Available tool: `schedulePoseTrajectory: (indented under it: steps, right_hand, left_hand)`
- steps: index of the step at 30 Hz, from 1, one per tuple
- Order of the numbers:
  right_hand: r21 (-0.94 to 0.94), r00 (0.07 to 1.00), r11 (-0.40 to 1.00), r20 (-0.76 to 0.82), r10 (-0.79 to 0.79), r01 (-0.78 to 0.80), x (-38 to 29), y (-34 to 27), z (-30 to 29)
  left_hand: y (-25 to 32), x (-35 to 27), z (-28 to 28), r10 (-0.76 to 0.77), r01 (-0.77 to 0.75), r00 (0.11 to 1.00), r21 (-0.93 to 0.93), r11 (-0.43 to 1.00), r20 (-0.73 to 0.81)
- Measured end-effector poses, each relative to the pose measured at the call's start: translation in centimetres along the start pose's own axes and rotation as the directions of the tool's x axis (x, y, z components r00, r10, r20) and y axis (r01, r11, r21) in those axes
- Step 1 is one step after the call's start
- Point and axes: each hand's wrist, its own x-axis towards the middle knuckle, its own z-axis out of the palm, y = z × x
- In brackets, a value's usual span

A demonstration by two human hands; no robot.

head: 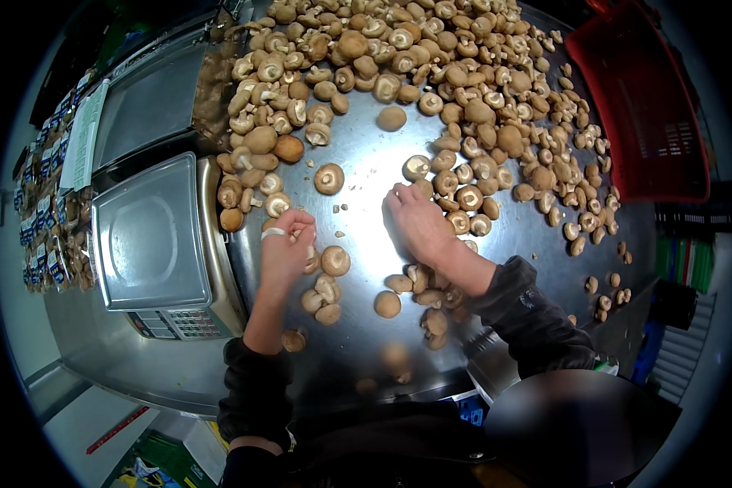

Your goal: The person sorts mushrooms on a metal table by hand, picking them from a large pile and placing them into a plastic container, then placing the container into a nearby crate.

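Note:
Brown-capped mushrooms, shiitake by their look, lie heaped at the far side of a steel table [366, 238] and scattered nearer. My left hand [288, 244], with a white band on one finger, is over mushrooms beside the scale; its fingers are curled, and whether they grip one cannot be told. My right hand [412, 216] reaches down with bent fingertips beside a mushroom [423, 188] at the edge of the right-hand cluster; its grip is partly hidden. Between the hands lie a lone upturned mushroom [329, 179] and small crumbs. A mushroom pair [328, 288] lies nearer me.
A weighing scale [152, 235] with a steel pan stands at the left, before a steel machine [149, 97]. Packed bags of mushrooms [52, 219] and paper sheets [84, 137] lie farther left. A red plastic crate [646, 116] is at the far right. Loose mushrooms [388, 304] lie near my body.

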Motion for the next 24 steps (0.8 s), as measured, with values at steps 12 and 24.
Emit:
schedulePoseTrajectory:
  steps: [12,24]
  right_hand:
    - [0.346,0.975,0.932,-0.147,0.164,-0.105,6.7,1.3,1.7]
    - [0.535,0.999,0.844,0.007,-0.035,0.026,3.1,-2.1,1.7]
  left_hand:
    - [1.6,1.7,1.0,0.324,-0.142,0.945,0.944,0.296,0.04]
    - [2.1,5.5,2.5,0.328,-0.167,0.937,0.978,0.125,0.118]
